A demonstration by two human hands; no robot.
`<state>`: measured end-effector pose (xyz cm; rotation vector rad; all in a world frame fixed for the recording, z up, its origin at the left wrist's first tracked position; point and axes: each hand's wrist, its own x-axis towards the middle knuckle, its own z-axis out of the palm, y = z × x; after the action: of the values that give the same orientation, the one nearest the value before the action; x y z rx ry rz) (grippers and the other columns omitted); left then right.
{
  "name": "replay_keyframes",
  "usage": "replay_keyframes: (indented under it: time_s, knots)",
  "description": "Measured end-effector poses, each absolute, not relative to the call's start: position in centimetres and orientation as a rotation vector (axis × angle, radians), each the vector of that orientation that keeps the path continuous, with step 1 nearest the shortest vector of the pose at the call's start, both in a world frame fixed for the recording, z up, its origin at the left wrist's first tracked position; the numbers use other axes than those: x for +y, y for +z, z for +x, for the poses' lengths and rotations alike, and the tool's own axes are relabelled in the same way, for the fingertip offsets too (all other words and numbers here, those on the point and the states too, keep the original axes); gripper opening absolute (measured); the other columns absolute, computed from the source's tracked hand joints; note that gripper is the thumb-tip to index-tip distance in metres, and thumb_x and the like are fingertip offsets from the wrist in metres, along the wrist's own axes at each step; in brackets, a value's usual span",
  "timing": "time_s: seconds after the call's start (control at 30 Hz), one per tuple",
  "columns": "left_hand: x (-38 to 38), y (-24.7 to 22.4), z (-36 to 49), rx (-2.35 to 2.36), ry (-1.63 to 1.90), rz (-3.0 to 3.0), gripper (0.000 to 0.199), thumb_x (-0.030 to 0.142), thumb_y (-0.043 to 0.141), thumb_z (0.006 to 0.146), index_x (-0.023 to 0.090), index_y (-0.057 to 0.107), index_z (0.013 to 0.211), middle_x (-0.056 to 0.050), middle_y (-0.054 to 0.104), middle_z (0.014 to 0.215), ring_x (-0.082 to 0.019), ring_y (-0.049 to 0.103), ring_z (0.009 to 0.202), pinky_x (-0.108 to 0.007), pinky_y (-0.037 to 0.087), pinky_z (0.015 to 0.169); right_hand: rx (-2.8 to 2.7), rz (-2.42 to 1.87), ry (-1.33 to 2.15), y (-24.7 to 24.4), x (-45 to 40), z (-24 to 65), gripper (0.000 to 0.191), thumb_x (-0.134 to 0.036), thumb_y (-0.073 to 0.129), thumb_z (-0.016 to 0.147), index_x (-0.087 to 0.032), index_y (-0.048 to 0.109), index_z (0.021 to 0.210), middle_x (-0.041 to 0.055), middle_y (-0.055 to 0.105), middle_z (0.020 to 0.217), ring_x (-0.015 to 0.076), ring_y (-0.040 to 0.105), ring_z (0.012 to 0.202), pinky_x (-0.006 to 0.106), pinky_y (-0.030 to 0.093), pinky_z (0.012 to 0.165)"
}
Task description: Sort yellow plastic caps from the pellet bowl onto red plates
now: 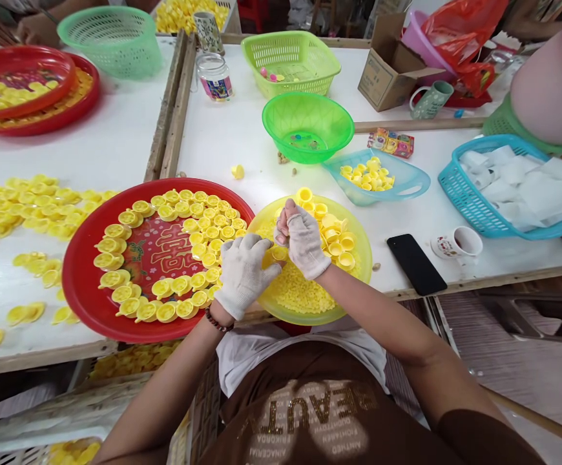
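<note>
My left hand (245, 271), in a white glove with bare fingertips, is closed around a small yellow plastic cup (277, 253) at the rim of the yellow bowl (365, 271). Just above it my right hand (304, 240), gloved the same way, has its fingers curled in a pinch; what they hold is hidden. Under both hands the bowl contains tiny yellow pellets (305, 292) and several loose yellow cups (343, 242). To the left, a red tray (84, 284) with a printed pattern carries rows of yellow round pieces (179, 284), partly covered by my left hand.
More yellow pieces (33, 206) lie at the left. Behind stand a green bowl (307, 126), a light green basket (291, 55) and a blue scoop (409, 184) of yellow cups. A black phone (415, 263), a mug (457, 244) and a blue basket (460, 187) are right.
</note>
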<state>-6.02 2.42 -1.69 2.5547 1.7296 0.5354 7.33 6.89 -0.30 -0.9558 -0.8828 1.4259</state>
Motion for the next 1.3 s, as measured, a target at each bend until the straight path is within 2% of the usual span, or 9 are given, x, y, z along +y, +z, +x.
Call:
replay_keyframes:
  time_s: [0.17, 0.43, 0.57, 0.73, 0.83, 1.0, 1.1, 1.17, 1.3]
  knots:
    - [2.4, -1.9, -5.8, 1.696, 0.592, 2.496, 0.027, 0.045, 0.070, 0.083, 0.024, 0.069, 0.100, -0.007, 0.068, 0.102, -0.028, 0.061, 0.093, -0.045, 0.041, 0.083, -0.955, -1.016, 1.479, 1.0, 5.0, 10.6, 0.053, -0.072, 0.048, 0.092, -0.024, 0.037, 0.071, -0.0073, 0.029, 0.060, 0.0083, 0.025, 0.045, 0.025, 0.024, 0.042]
    - [1.4, -0.5, -8.3, 1.437, 0.885, 2.180, 0.024, 0.038, 0.068, 0.087, 0.020, 0.066, 0.102, -0.007, 0.069, 0.110, -0.023, 0.065, 0.102, -0.039, 0.051, 0.091, -1.763, -1.356, 1.188, 0.1, -0.9, 16.6, 0.046, -0.049, 0.051, 0.098, -0.022, 0.040, 0.063, -0.0029, 0.039, 0.061, 0.0120, 0.036, 0.057, 0.029, 0.031, 0.055]
    - [0.7, 0.4, -7.7, 1.364, 0.830, 2.210, 0.025, 0.037, 0.071, 0.084, 0.019, 0.064, 0.100, -0.007, 0.068, 0.109, -0.022, 0.066, 0.099, -0.038, 0.053, 0.091, -1.718, -1.337, 1.138, 0.6, -0.9, 15.5, 0.039, -0.048, 0.049, 0.099, -0.022, 0.049, 0.071, -0.0020, 0.046, 0.066, 0.0132, 0.041, 0.061, 0.030, 0.036, 0.058]
    - [0.3, 0.3, -5.0, 1.372, 0.701, 2.271, 0.021, 0.030, 0.071, 0.081, 0.019, 0.061, 0.097, -0.005, 0.070, 0.096, -0.022, 0.067, 0.087, -0.036, 0.054, 0.080, -1.786, -1.212, 1.087, 1.6, 0.6, 13.5, 0.027, -0.042, 0.053, 0.099, -0.022, 0.059, 0.083, -0.0010, 0.058, 0.075, 0.0139, 0.052, 0.070, 0.029, 0.042, 0.067]
    - [0.3, 0.1, -4.3, 1.373, 0.722, 2.267, 0.020, 0.029, 0.069, 0.081, 0.019, 0.061, 0.096, -0.005, 0.070, 0.094, -0.022, 0.067, 0.087, -0.037, 0.053, 0.079, -1.789, -1.199, 1.101, 1.7, 1.0, 13.7, 0.019, -0.038, 0.058, 0.097, -0.021, 0.062, 0.088, -0.0007, 0.063, 0.081, 0.0136, 0.057, 0.076, 0.028, 0.044, 0.071]
    - [0.2, 0.4, -6.0, 1.404, 0.780, 2.186, 0.022, 0.036, 0.067, 0.086, 0.018, 0.062, 0.099, -0.005, 0.070, 0.101, -0.021, 0.067, 0.091, -0.036, 0.053, 0.084, -1.719, -1.311, 1.024, 1.8, 0.2, 15.9, 0.022, -0.038, 0.054, 0.098, -0.021, 0.059, 0.085, -0.0017, 0.057, 0.076, 0.0125, 0.051, 0.069, 0.027, 0.042, 0.065]
    - [0.8, 1.0, -9.5, 1.548, 0.817, 2.173, 0.022, 0.036, 0.065, 0.087, 0.018, 0.065, 0.101, -0.006, 0.068, 0.106, -0.020, 0.065, 0.096, -0.035, 0.052, 0.088, -1.977, -1.341, 0.983, 1.3, -0.9, 17.5, 0.025, -0.035, 0.054, 0.099, -0.021, 0.056, 0.078, -0.0024, 0.053, 0.069, 0.0125, 0.048, 0.063, 0.029, 0.038, 0.061]
    - [1.6, 1.3, -12.9, 1.809, 0.806, 2.159, 0.025, 0.039, 0.065, 0.087, 0.018, 0.066, 0.102, -0.008, 0.067, 0.107, -0.022, 0.063, 0.097, -0.036, 0.051, 0.088, -2.234, -1.338, 0.873, 0.6, -1.6, 18.2, 0.023, -0.030, 0.053, 0.100, -0.021, 0.056, 0.079, -0.0005, 0.056, 0.073, 0.0146, 0.052, 0.068, 0.031, 0.039, 0.064]
    - [4.8, 0.6, -19.4, 2.328, 0.626, 1.873, 0.024, 0.037, 0.063, 0.085, 0.015, 0.062, 0.094, -0.008, 0.065, 0.093, -0.020, 0.057, 0.083, -0.032, 0.047, 0.074, -2.588, -1.342, 0.466, -0.5, -2.8, 18.5, 0.016, -0.024, 0.052, 0.099, -0.019, 0.060, 0.086, 0.0053, 0.061, 0.089, 0.0213, 0.056, 0.084, 0.036, 0.042, 0.075]
